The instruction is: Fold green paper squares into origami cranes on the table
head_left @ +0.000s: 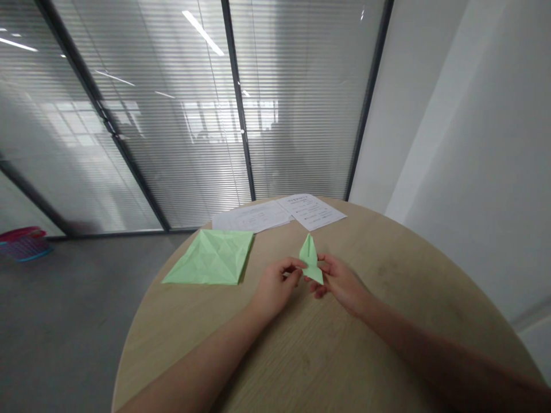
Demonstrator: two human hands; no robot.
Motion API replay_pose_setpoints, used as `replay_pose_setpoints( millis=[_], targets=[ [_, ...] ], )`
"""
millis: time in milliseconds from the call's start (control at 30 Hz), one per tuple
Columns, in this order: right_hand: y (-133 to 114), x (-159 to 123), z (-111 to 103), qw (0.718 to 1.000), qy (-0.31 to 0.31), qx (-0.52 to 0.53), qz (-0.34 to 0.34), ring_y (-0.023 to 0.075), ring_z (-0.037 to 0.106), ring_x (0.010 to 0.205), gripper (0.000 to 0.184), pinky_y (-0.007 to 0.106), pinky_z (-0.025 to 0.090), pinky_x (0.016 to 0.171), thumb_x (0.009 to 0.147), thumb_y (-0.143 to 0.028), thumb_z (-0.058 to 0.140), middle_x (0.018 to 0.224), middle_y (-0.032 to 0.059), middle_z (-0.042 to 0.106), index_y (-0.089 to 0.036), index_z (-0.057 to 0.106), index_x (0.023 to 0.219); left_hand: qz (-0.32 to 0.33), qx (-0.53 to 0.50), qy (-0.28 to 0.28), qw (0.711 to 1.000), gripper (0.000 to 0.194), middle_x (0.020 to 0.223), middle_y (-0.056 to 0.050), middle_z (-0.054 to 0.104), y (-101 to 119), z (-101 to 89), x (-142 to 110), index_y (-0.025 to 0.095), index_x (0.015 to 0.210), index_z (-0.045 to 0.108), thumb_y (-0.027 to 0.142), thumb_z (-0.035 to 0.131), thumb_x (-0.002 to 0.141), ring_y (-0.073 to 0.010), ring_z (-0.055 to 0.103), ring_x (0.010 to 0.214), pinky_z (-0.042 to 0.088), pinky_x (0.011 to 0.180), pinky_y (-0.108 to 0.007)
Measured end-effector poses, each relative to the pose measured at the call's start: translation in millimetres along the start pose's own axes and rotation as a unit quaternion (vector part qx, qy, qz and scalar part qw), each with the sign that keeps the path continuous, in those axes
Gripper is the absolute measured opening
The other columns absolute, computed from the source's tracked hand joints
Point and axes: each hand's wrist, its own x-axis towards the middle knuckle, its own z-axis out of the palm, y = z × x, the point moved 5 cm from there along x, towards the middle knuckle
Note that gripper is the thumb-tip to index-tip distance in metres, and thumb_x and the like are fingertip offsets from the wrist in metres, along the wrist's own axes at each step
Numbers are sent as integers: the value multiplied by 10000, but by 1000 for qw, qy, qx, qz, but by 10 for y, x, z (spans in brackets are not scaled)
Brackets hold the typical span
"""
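Observation:
Between my two hands is a small piece of folded green paper (pixel 309 252), pointed at the top and flaring to a corner at the lower right. My left hand (pixel 278 284) pinches its left edge between thumb and fingers. On the other side, my right hand (pixel 340 281) grips the right edge, with some fingers curled behind and under it. Part of the folded paper is covered by my fingertips. A larger creased sheet of green paper (pixel 215 258) lies spread on the table, left of my left hand.
White printed sheets (pixel 312 211) lie at the far edge of the round wooden table (pixel 408 275). Beyond stands a glass partition with blinds (pixel 301 115); a white wall (pixel 473 143) rises at the right. A pink and blue basket (pixel 26 244) sits on the floor, far left.

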Motion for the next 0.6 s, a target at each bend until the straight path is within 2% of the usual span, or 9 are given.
replay_pose_setpoints(
  millis=[100,200,400,500,600],
  targets=[
    [2,2,16,1000,-7,-9,-18,129,626,548,378,242,504,513,819,-467,764,772,-10,723,-242,612,1081,-43,-49,-8,998,149,788,-31,697,-7,8,5,171,898,742,238,610,873,-155,649,705,573,669,-294],
    [7,0,13,1000,-7,-10,-24,143,637,576,354,251,508,510,857,-500,710,800,4,725,-243,624,1084,-58,-71,-7,996,127,780,-27,698,15,2,4,173,878,730,239,624,852,-154,652,701,574,663,-288],
    [3,-8,-10,1000,0,0,-9,174,672,613,458,289,569,532,881,-653,650,757,18,695,-213,621,1003,-27,-4,2,1000,157,727,-7,668,10,-29,5,175,864,722,193,567,843,-140,612,651,512,649,-275],
    [-18,-9,9,1000,-20,-13,-12,165,671,603,465,273,566,510,832,-613,738,794,15,711,-211,626,1037,-3,31,-7,999,171,739,-12,676,18,-17,-8,178,851,711,187,541,854,-144,610,675,491,659,-277],
    [-24,-4,11,999,-26,-11,-18,159,665,593,453,264,552,496,809,-556,780,832,25,737,-213,634,1067,-2,14,-12,1000,123,760,-18,680,48,6,-24,180,851,674,210,555,862,-150,623,696,507,664,-279]
  ],
)
